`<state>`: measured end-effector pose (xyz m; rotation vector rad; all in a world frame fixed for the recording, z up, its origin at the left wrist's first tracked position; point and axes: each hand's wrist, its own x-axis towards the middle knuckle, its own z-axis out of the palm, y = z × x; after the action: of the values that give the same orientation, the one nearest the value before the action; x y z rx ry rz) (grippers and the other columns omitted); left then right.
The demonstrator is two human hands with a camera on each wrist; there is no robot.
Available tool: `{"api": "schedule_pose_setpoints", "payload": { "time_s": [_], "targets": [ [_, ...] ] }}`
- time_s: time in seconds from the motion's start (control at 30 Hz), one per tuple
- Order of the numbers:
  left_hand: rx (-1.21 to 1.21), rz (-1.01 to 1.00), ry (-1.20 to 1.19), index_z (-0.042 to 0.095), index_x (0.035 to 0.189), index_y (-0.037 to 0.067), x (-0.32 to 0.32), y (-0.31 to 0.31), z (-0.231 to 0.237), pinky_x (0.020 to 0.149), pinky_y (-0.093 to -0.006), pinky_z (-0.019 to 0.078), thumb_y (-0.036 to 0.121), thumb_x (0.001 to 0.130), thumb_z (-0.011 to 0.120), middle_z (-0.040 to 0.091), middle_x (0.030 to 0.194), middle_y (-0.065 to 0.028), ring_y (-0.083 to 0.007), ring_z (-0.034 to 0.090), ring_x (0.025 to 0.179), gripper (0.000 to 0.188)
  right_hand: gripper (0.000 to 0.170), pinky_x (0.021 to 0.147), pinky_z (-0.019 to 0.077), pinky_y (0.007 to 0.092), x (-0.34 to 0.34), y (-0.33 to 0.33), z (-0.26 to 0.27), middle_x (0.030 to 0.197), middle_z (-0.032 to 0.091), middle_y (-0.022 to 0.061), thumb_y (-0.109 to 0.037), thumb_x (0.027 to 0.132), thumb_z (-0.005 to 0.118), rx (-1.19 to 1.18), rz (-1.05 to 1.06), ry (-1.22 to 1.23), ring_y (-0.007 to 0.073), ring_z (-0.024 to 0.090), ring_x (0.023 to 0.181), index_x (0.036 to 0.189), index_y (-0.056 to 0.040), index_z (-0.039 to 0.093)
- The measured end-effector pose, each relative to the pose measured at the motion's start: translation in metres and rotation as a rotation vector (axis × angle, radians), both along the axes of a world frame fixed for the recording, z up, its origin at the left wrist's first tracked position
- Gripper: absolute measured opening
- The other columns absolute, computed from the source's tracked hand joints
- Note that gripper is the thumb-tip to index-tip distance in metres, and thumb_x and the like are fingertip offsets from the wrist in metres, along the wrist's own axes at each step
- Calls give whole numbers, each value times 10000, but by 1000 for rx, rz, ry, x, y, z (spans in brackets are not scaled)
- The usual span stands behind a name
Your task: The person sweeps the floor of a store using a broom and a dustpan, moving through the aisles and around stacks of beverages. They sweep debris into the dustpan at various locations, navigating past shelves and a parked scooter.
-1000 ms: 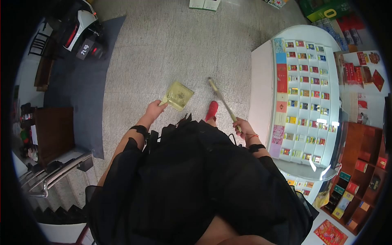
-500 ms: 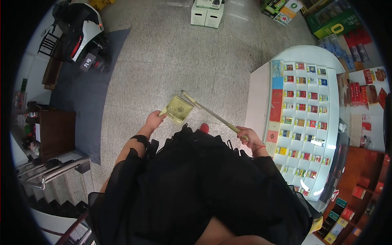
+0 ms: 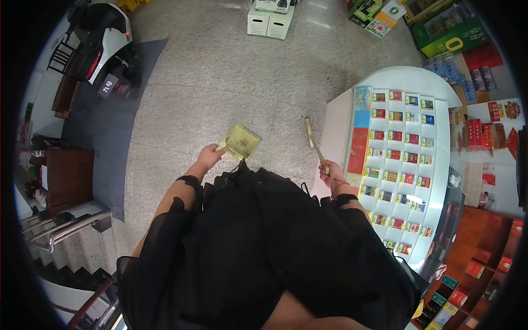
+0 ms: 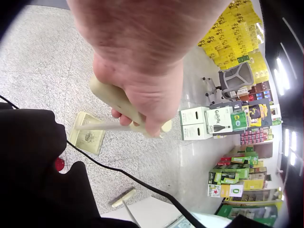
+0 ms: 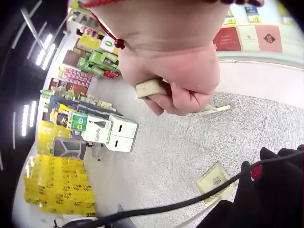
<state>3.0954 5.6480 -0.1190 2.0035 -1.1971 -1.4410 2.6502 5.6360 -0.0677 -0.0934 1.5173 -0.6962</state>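
My left hand (image 3: pixel 209 156) grips the handle of a pale yellow long-handled dustpan (image 3: pixel 242 142), whose pan lies on the floor ahead and to the left of my body. Some dark specks show in the pan (image 4: pixel 91 137) in the left wrist view. My right hand (image 3: pixel 331 173) holds a broom (image 3: pixel 322 158) by its pale stick, fingers wrapped round the end. Down by the base of the white counter is the broom's narrow head (image 5: pixel 217 110), well to the right of the pan and apart from it.
A white display counter (image 3: pixel 344 113) with rows of small packs borders the right. White cartons (image 3: pixel 268 25) stand ahead on the speckled floor. To the left are a parked scooter (image 3: pixel 110 44), a dark mat (image 3: pixel 118 121) and stairs with a metal rail (image 3: pixel 66 228). A red shoe (image 4: pixel 59 164) shows below.
The broom head first swung left to the dustpan's edge, then back right to beside the counter. Both hands keep their grip, and the dustpan stays nearly in place.
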Motion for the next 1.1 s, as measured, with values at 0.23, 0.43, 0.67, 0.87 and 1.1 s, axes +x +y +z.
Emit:
{"api": "schedule_pose_setpoints", "payload": {
  "time_s": [0.23,0.43,0.67,0.87,1.1],
  "targets": [
    [13,-39,17,597,791,-9,-20,-30,7,559,-306,426,345,756,621,586,667,-93,-171,547,595,357,189,337,236,220,26,-11,22,623,440,21,-43,704,542,5,395,-25,95,373,438,882,-65,483],
    [-4,-93,15,602,812,-10,-25,-48,6,583,-316,446,353,752,619,589,683,-105,-186,559,598,369,571,345,229,194,35,-26,43,664,472,40,-15,664,543,-12,575,-84,74,344,425,1222,-34,425],
    [-57,-192,-75,610,843,2,3,-80,-1,652,-335,455,383,728,624,614,756,-144,-261,595,716,398,538,362,227,180,12,-33,54,649,456,30,-30,659,534,23,263,-169,67,327,431,1189,-34,442],
    [-20,-183,36,613,841,4,37,-130,-14,661,-357,450,402,728,609,612,792,-162,-283,591,739,414,416,337,217,158,20,-59,51,640,438,31,-51,713,510,-15,39,-237,48,293,400,1120,-80,428],
    [-48,-262,-77,601,802,1,96,-180,-12,630,-362,445,416,718,608,606,733,-159,-292,589,701,424,134,330,251,195,77,-130,-2,581,437,25,-65,732,513,4,-176,-72,85,345,401,848,-89,451]
  ]
}}
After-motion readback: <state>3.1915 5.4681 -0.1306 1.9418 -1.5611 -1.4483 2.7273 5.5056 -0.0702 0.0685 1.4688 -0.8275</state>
